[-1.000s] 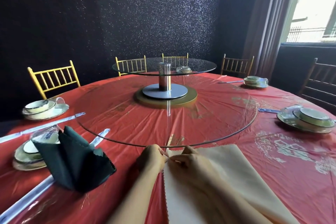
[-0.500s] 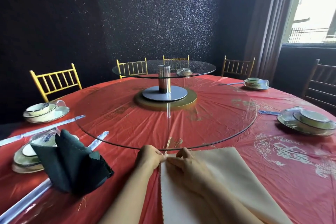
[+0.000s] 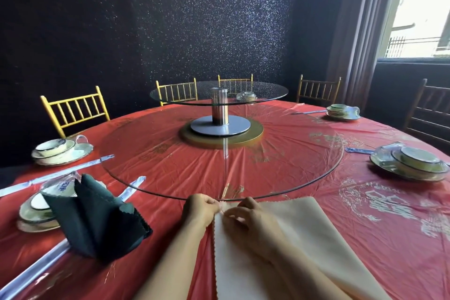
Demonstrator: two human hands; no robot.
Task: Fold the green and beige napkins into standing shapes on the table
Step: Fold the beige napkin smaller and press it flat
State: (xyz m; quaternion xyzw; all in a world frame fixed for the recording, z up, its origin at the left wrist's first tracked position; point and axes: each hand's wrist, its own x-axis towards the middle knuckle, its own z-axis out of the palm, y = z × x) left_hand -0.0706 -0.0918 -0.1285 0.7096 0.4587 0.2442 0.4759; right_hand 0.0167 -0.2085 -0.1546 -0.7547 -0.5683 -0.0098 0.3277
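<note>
The left hand point(image 3: 201, 210) and right hand point(image 3: 246, 220) meet at one corner of the beige napkin point(image 3: 304, 238), each pinching the scalloped edge between thumb and curled fingers. The fingertips crowd together there, so I cannot tell how much cloth each one holds.

That corner sits just short of the near rim of the glass turntable point(image 3: 170, 193). The napkin lies flat on the red table point(image 3: 379, 246), spreading away from the pinch toward the person and to the right. Its long axis runs from the turntable rim back toward the wearer. The right forearm covers a strip of it, and the picture's bottom edge cuts off its near end.

Left of the turntable's near rim, the green napkin point(image 3: 97, 219) stands pleated, hiding part of a plate.
</note>
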